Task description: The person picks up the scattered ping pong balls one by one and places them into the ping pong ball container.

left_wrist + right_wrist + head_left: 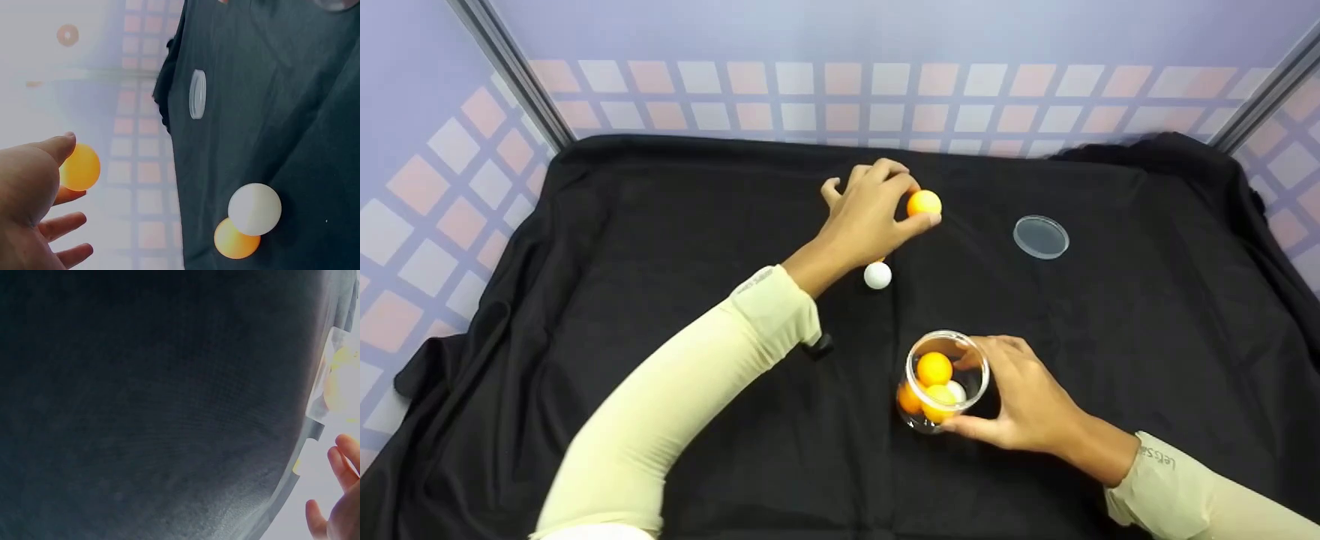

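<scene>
Between thumb and fingers, my left hand (866, 214) pinches an orange ping-pong ball (924, 204) above the far part of the cloth. A white ball (877, 275) rests on the cloth close to that wrist. Beside it is another orange ball (236, 242), plain in the left wrist view but mostly covered by the wrist in the head view. My right hand (1020, 394) grips a clear open jar (911, 421) from its right side, the jar tilted slightly. Inside lie several orange balls (934, 368) and a white one. Glare washes out the jar in the right wrist view.
A clear round lid (1041, 238) lies flat at the back right. Black cloth (720, 210) covers the table, with folds bunched along its left side. Tiled-pattern panels (780, 75) and metal posts (514, 71) enclose the back and sides.
</scene>
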A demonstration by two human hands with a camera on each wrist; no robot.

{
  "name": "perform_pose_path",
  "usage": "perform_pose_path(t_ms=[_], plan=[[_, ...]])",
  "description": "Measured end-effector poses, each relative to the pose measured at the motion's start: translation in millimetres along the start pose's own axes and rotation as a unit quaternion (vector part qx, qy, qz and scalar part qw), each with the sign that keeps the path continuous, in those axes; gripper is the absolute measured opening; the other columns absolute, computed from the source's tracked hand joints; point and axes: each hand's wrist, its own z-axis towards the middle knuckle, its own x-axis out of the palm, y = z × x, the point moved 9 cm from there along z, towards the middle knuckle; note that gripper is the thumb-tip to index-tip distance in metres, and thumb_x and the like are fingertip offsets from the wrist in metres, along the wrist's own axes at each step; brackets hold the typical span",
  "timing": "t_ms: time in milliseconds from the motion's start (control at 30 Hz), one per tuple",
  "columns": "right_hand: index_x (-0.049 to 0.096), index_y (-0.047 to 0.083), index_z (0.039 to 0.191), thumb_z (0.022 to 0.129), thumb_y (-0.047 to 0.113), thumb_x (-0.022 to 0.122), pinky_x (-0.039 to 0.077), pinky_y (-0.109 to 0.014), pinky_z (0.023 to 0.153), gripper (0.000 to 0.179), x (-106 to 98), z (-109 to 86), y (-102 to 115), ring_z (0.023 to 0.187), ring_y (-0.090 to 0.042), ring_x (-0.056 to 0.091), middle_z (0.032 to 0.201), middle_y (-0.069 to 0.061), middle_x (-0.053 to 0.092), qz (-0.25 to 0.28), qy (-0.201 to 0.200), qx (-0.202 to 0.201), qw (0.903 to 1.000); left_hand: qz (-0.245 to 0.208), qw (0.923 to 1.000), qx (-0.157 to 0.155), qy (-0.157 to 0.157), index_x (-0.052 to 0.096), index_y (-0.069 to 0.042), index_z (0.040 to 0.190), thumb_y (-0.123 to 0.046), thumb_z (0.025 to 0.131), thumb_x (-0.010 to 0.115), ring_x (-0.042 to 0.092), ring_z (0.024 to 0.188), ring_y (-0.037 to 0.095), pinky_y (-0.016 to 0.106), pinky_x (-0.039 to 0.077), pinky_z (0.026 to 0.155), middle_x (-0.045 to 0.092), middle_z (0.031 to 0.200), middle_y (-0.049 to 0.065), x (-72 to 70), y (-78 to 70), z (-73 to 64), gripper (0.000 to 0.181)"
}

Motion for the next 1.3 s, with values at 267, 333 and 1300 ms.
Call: perform_pose_path(t_ms=[267,333,1300], plan=[[0.058,0.003,0.133,0.068,0.053,0.089,0.041,-0.044,0.100,0.088,1,-0.2,-1,0.104,-0.015,0.068,0.107,0.003,0.072,0.005,0.003,0.002,1.0000,0.006,0.9974,0.068,0.022,0.069,-0.027,0.122,-0.063,0.091,0.065,0.045,0.136,0.023,0.066,0.020,0.109,0.053,0.145,-0.006,-0.2,-21.3,-38.5,0.048],[0.058,0.003,0.133,0.069,0.054,0.089,0.041,-0.044,0.100,0.088,1,-0.5,-1,0.104,-0.014,0.068,0.107,0.003,0.072,0.005,0.004,0.003,1.0000,0.002,0.9964,0.080,0.028,0.069,-0.026,0.122,-0.062,0.091,0.066,0.045,0.136,0.023,0.066,0.020,0.110,0.053,0.145,-0.006,0.7,-25.7,-48.3,0.047],[0.056,0.005,0.136,0.068,0.057,0.089,0.043,-0.046,0.100,0.092,1,-1.5,-2,0.112,-0.020,0.067,0.125,-0.002,0.068,-0.011,0.008,0.004,0.9999,-0.003,0.9701,0.238,0.048,0.069,-0.026,0.119,-0.060,0.090,0.069,0.049,0.133,0.017,0.065,0.027,0.107,0.056,0.144,-0.003,11.1,-76.1,-148.3,0.045]])
